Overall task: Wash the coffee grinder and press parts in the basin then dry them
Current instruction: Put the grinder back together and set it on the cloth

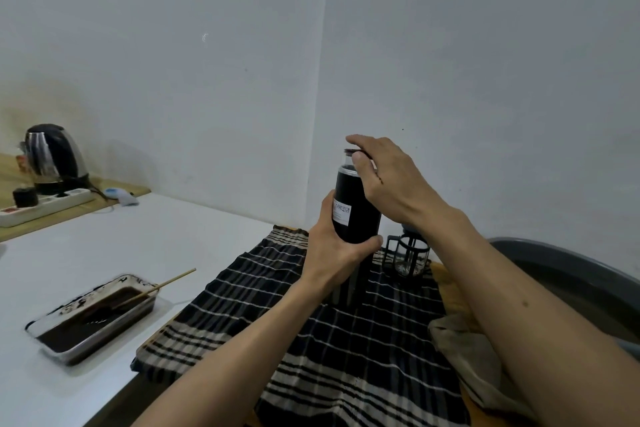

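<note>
Head view shows the opening step, by my judgement: the grinder [356, 208] is being taken apart before any washing, since it looks dry and is held upright in the air above the striped cloth [346, 340]. The left hand [332, 246] grips the black body low down, its fingers [372, 242] curled closely round the base with the thumb up the near side beside the white label. The right hand [384, 177] sits over the top, its fingers [356, 139] bent narrowly over the lid [351, 151] and the thumb pressed to the clear collar just below them. The next move calls for a twist or a straight lift of that lid while the left hand keeps the body steady, then a carry to the right. The press [407, 255] stands on the cloth just beyond and below the right wrist, untouched. The basin [554, 250] lies to the right of both hands, partly behind the right forearm; I cannot tell how much water it holds. A beige rag [460, 343] lies on the surface under that forearm, ready for drying.
</note>
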### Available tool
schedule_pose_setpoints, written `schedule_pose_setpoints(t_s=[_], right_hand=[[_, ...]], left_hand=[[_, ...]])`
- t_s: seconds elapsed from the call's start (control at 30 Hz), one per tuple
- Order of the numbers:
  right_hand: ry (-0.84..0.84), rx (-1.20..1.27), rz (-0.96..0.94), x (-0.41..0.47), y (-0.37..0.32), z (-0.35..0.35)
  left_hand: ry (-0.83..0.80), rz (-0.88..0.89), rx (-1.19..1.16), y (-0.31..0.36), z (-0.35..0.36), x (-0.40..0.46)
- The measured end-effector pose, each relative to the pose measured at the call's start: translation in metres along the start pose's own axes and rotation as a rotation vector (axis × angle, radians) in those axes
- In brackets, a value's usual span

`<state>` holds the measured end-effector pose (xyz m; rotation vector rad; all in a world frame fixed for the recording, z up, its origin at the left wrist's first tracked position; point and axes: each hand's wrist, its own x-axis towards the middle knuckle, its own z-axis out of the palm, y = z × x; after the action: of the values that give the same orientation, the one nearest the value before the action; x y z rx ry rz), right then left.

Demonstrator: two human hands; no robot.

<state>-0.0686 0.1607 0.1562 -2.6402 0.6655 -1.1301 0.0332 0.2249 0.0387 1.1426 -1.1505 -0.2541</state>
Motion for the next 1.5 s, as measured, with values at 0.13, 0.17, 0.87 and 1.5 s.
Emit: schedule_pose_setpoints(t_s=[0.13, 0.17, 0.87, 1.5], right_hand=[[0.005, -0.050, -0.007, -0.002, 0.001, -0.002], [0.013, -0.077, -0.012, -0.002, 0.000, -0.001], [-0.228, -0.055, 0.167, 0.076, 0.073, 0.021], [-0.258, -0.117, 0.289, 0.062, 0.161, 0.066]], left_hand=[[-0.015, -0.008, 0.000, 0.002, 0.001, -0.001], [-0.020, -0.017, -0.005, 0.003, 0.001, -0.001], [-0.129, -0.040, -0.087, -0.077, 0.024, 0.095], [-0.264, -0.115, 0.015, -0.175, 0.070, 0.115]])
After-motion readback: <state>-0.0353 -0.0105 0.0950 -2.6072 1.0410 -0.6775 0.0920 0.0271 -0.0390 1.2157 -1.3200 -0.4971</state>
